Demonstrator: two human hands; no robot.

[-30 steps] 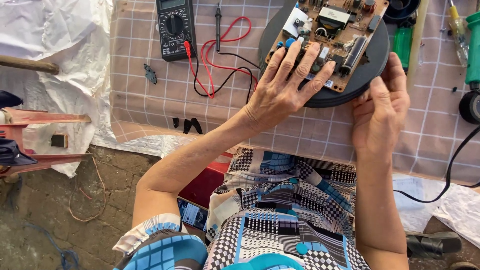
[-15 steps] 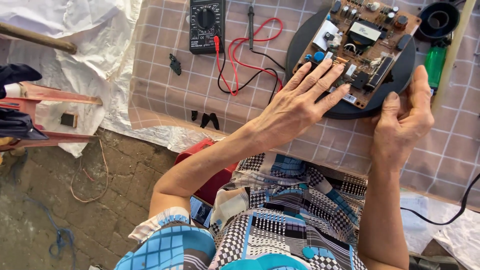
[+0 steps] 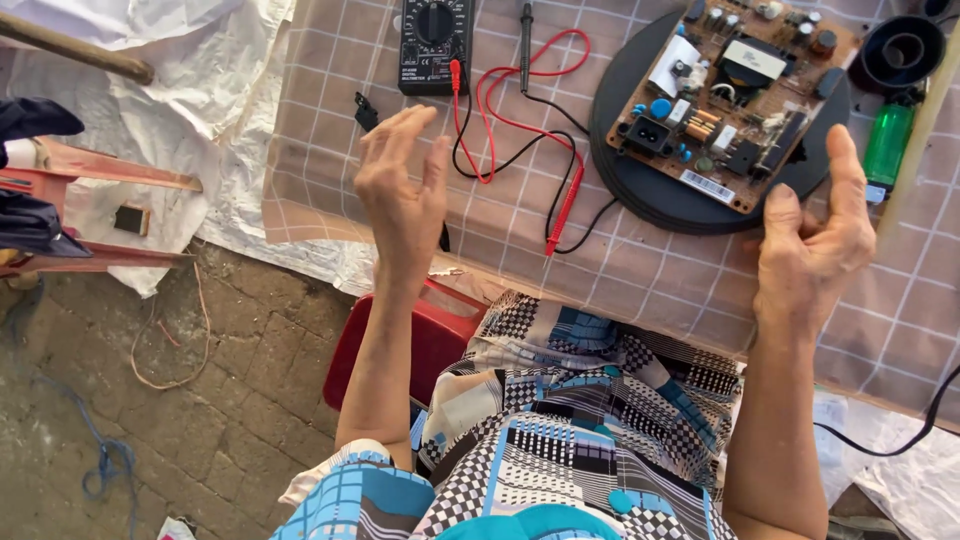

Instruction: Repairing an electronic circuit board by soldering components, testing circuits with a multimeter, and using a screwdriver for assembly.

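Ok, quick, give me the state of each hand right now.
Left hand: open, fingers loosely spread, raised, holding nothing.
Right hand: open, fingers curled, holding nothing, near the circuit board on its black round plate.

near your open right hand: matt black plastic disc, brown circuit board, smooth checked tablecloth, glossy green lighter.

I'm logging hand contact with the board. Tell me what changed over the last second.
The left hand lifted off the circuit board and swung left, now raised with open fingers. The right hand came off the black disc rim and hangs open beside it. Board, disc, multimeter and its red and black leads lie as before.
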